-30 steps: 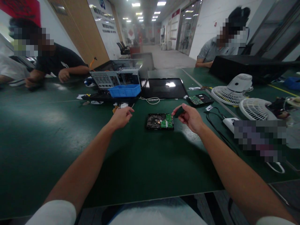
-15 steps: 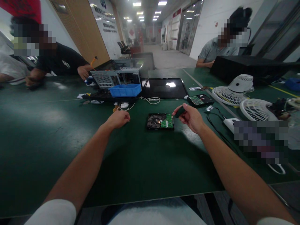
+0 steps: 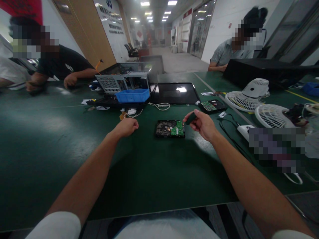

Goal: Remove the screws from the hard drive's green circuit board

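Observation:
On the green table lies a hard drive [image 3: 170, 128], its dark metal side at left and a green circuit board at right. Just left of it, apart from it, my left hand [image 3: 127, 126] rests with curled fingers and nothing visible in them. My right hand [image 3: 200, 123] is at the drive's right edge, its thumb and fingers bent together. A dark green patch shows between these fingers; what they hold is unclear. Its fingertips are close to the board, and I cannot tell if they touch.
Behind the drive stand a blue bin [image 3: 133, 96], an open computer case [image 3: 122, 83] and a black panel [image 3: 175, 93]. A second hard drive [image 3: 212, 106] lies farther right, near white fan parts [image 3: 241, 100] and a power strip [image 3: 245, 131]. Co-workers sit across the table.
A co-worker's hand at the far left has moved left, away from the computer case. My own hands and the hard drive look almost unchanged.

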A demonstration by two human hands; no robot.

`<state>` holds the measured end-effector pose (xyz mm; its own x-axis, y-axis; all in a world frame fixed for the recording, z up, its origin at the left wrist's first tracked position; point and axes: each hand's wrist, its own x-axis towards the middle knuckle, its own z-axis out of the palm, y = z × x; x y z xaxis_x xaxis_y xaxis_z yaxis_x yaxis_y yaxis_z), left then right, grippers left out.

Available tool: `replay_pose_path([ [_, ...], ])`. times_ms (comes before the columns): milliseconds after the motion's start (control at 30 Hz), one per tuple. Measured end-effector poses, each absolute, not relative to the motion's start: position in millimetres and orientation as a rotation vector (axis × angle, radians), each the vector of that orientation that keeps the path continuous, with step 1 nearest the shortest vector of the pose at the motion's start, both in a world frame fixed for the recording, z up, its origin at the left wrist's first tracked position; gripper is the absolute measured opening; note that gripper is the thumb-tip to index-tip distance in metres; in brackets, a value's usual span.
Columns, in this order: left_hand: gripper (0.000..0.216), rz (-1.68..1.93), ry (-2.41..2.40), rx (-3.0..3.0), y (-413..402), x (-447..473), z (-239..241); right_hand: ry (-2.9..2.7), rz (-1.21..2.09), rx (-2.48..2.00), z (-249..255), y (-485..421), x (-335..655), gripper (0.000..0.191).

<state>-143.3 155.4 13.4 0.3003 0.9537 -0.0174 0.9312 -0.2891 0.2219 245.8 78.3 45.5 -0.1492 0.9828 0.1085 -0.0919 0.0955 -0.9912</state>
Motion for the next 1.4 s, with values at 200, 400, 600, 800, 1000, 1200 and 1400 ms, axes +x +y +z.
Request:
replay_pose_path([
  [200, 0.015, 0.213, 1.781, 2.375, 155, -140, 17, -1.302, 1.262, -1.003, 46, 78, 245, 0.047],
  [400, 0.021, 0.411, 1.947, 2.373, 153, -140, 27, -1.321, 1.207, -1.036, 45, 79, 246, 0.05],
  [600, 0.019, 0.584, 1.904, 2.334, 152, -140, 30, -1.312, 1.243, -1.008, 44, 79, 246, 0.05],
  [800, 0.018, 0.583, 1.757, 2.404, 151, -135, 27, -1.286, 1.248, -1.009, 46, 78, 244, 0.049],
  [1000, 0.02, 0.579, 1.572, 2.457, 139, -106, 22, -1.227, 1.308, -0.983, 48, 78, 243, 0.056],
  [1200, 0.017, 0.903, 1.556, 2.33, 121, -65, -6, -1.157, 1.376, -0.965, 51, 77, 242, 0.052],
  [1400, 0.018, 0.999, 1.46, 2.344, 114, -57, -18, -1.196, 1.305, -0.956, 47, 78, 241, 0.047],
])
